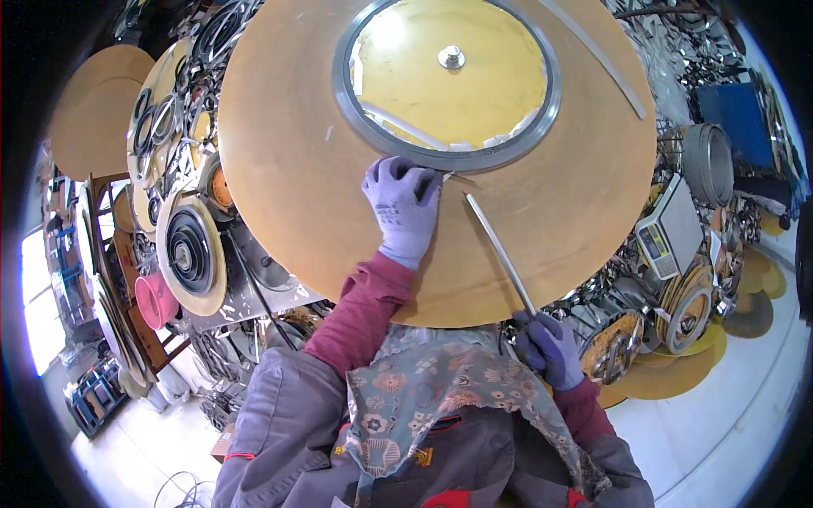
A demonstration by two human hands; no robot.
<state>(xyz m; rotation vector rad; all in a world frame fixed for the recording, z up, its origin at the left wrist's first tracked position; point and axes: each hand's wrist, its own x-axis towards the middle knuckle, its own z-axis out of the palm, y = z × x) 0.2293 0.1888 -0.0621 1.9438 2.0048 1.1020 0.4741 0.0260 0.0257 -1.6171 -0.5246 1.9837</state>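
Note:
A wide tan disc [288, 169] lies in front of me, with a dark grey ring [500, 157] around a yellow centre [423, 85]. My left hand [402, 207], in a pale purple glove, is at the ring's near edge with its fingers bent and closed. A small pale piece shows beside its fingertips, but what they grip is hidden. My right hand [552, 349], gloved alike, is closed on the near end of a slim silvery metal strip [501, 250]. The strip slants across the disc, its reddish far tip near the ring.
A metal bolt [451, 57] stands in the yellow centre. Another flat strip [597, 55] lies on the disc's far right. Left are a black-ringed disc [188, 245] and a pink bucket [157, 300]. A scale [669, 229] and piled metal parts stand right.

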